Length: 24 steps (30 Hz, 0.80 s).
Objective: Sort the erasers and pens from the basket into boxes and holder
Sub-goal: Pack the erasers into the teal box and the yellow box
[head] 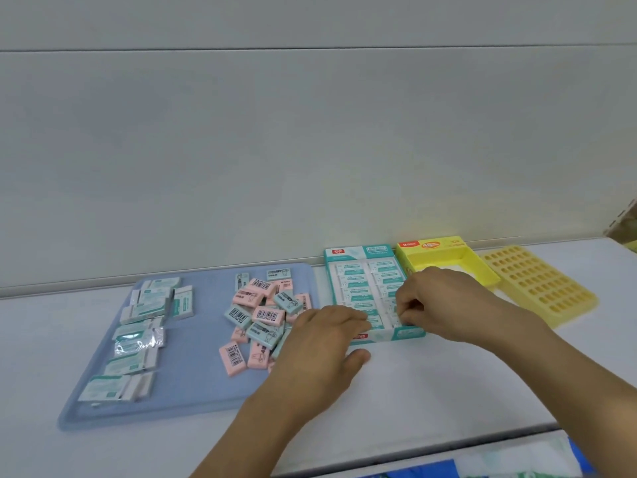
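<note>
A teal and white box point(331, 270) at centre right holds rows of white erasers in teal sleeves. My right hand point(437, 301) reaches into its near right corner with curled fingers that pinch a white eraser point(400, 319). My left hand point(320, 343) lies flat against the box's near left corner, fingers straight. On the blue tray point(193, 391) sit a pile of pink and light blue erasers point(258, 315) and a row of white wrapped erasers point(144, 326). Behind stand an open yellow box point(482, 270) and a yellow holder point(537, 284) with many holes. No pens are visible.
The white table runs along a grey wall. The table's front edge is at the bottom right, with blue and white items below it. A brownish object shows at the far right edge.
</note>
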Tool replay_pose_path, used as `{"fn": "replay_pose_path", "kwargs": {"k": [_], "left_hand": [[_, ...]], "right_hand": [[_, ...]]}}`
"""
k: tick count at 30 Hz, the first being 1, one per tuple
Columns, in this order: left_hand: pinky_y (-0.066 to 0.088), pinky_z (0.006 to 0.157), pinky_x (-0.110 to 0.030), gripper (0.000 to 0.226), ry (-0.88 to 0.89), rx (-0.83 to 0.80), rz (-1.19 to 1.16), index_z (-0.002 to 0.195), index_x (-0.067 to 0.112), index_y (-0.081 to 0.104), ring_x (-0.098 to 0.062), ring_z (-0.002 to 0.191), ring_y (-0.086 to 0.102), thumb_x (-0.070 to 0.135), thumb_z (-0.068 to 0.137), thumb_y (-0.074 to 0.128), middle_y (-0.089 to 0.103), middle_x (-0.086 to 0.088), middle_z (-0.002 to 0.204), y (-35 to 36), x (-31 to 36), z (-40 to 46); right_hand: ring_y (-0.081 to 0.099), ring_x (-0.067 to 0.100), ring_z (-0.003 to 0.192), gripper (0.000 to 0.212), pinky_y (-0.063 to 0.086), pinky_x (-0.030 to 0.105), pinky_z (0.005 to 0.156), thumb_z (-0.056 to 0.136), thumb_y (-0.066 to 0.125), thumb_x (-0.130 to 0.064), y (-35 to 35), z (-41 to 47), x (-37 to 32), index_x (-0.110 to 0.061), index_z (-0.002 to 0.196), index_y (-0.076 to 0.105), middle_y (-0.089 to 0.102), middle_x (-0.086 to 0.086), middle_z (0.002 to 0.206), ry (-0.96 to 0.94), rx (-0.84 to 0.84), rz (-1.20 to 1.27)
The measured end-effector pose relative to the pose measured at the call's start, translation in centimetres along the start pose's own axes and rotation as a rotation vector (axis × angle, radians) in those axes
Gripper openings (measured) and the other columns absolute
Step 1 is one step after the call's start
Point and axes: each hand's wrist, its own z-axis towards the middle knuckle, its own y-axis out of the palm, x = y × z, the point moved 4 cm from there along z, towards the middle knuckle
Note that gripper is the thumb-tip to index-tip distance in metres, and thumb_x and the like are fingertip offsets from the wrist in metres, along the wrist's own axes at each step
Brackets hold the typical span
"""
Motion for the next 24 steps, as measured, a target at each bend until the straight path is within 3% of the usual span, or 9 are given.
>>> {"fn": "replay_pose_path", "kwargs": {"k": [3, 5, 8, 12, 15, 17, 19, 22, 24], "left_hand": [[0.014, 0.112, -0.02, 0.045, 0.008, 0.01, 0.005, 0.142, 0.033, 0.044, 0.0, 0.133, 0.031, 0.041, 0.097, 0.048, 0.039, 0.021, 0.147, 0.1, -0.1, 0.2], [0.013, 0.113, -0.02, 0.046, 0.013, 0.014, -0.012, 0.142, 0.033, 0.044, -0.001, 0.135, 0.029, 0.041, 0.097, 0.049, 0.038, 0.02, 0.148, 0.3, -0.2, 0.1], [0.009, 0.113, -0.017, 0.048, 0.027, 0.106, -0.119, 0.137, 0.029, 0.052, -0.002, 0.137, 0.029, 0.043, 0.091, 0.05, 0.044, 0.016, 0.145, -0.4, -0.6, -0.8], [0.021, 0.105, -0.006, 0.042, -0.083, 0.341, -0.244, 0.121, 0.028, 0.065, 0.009, 0.121, 0.039, 0.049, 0.087, 0.049, 0.054, 0.023, 0.123, -3.8, -4.9, -3.9], [0.027, 0.094, -0.002, 0.028, -0.323, 0.524, -0.239, 0.115, 0.027, 0.067, 0.001, 0.113, 0.048, 0.038, 0.09, 0.061, 0.057, 0.022, 0.115, -7.7, -11.2, -7.1], [0.035, 0.093, -0.015, 0.025, -0.528, 0.577, -0.174, 0.116, 0.024, 0.067, -0.011, 0.113, 0.054, 0.028, 0.091, 0.065, 0.062, 0.011, 0.117, -9.9, -15.6, -9.1], [0.039, 0.094, -0.028, 0.028, -0.69, 0.49, -0.11, 0.118, 0.024, 0.066, -0.018, 0.115, 0.055, 0.029, 0.091, 0.064, 0.063, 0.003, 0.121, -10.9, -19.0, -9.9], [0.039, 0.091, -0.029, 0.036, -0.787, 0.275, 0.0, 0.122, 0.023, 0.064, -0.02, 0.114, 0.054, 0.038, 0.089, 0.064, 0.06, -0.001, 0.122, -10.6, -21.4, -9.9], [0.038, 0.088, -0.028, 0.038, -0.792, 0.214, 0.058, 0.122, 0.022, 0.064, -0.02, 0.112, 0.054, 0.04, 0.088, 0.065, 0.059, -0.002, 0.12, -10.5, -22.0, -9.7]], "right_hand": [[0.055, 0.014, 0.108, 0.034, 0.046, 0.027, 0.08, 0.097, 0.044, -0.023, 0.2, -0.6, -0.2, -0.042, 0.116, 0.065, 0.06, -0.014, 0.122, -0.002, -0.054, 0.019], [0.053, 0.015, 0.113, 0.039, 0.045, 0.027, 0.084, 0.099, 0.04, -0.022, 0.4, -0.8, -0.5, -0.045, 0.123, 0.06, 0.057, -0.013, 0.128, -0.011, -0.079, -0.012], [0.055, 0.011, 0.11, 0.035, 0.047, 0.027, 0.081, 0.098, 0.042, -0.026, -0.7, -0.2, -1.8, -0.043, 0.124, 0.059, 0.058, -0.016, 0.125, -0.027, 0.073, 0.036], [0.06, 0.007, 0.092, 0.025, 0.049, 0.032, 0.08, 0.094, 0.054, -0.025, -1.8, 2.2, -6.2, -0.037, 0.111, 0.069, 0.067, -0.017, 0.102, -0.155, 0.244, 0.334], [0.058, 0.008, 0.087, 0.022, 0.049, 0.036, 0.082, 0.092, 0.057, -0.024, -2.0, 5.2, -11.5, -0.032, 0.106, 0.071, 0.063, -0.016, 0.093, -0.282, 0.205, 0.436], [0.057, 0.009, 0.091, 0.021, 0.048, 0.036, 0.084, 0.093, 0.056, -0.025, -2.1, 7.5, -15.2, -0.03, 0.109, 0.07, 0.063, -0.012, 0.098, -0.349, 0.171, 0.465], [0.057, 0.013, 0.095, 0.022, 0.048, 0.034, 0.083, 0.094, 0.056, -0.03, -1.8, 10.1, -18.6, -0.025, 0.113, 0.067, 0.062, -0.007, 0.104, -0.373, 0.107, 0.427], [0.054, 0.024, 0.083, 0.028, 0.039, 0.03, 0.065, 0.093, 0.054, -0.045, -1.1, 13.3, -22.6, -0.018, 0.087, 0.057, 0.054, 0.0, 0.086, -0.247, 0.035, 0.258], [0.054, 0.027, 0.086, 0.033, 0.036, 0.03, 0.067, 0.091, 0.055, -0.048, -0.4, 14.6, -24.4, -0.016, 0.089, 0.052, 0.053, 0.003, 0.089, -0.185, -0.001, 0.194]]}}
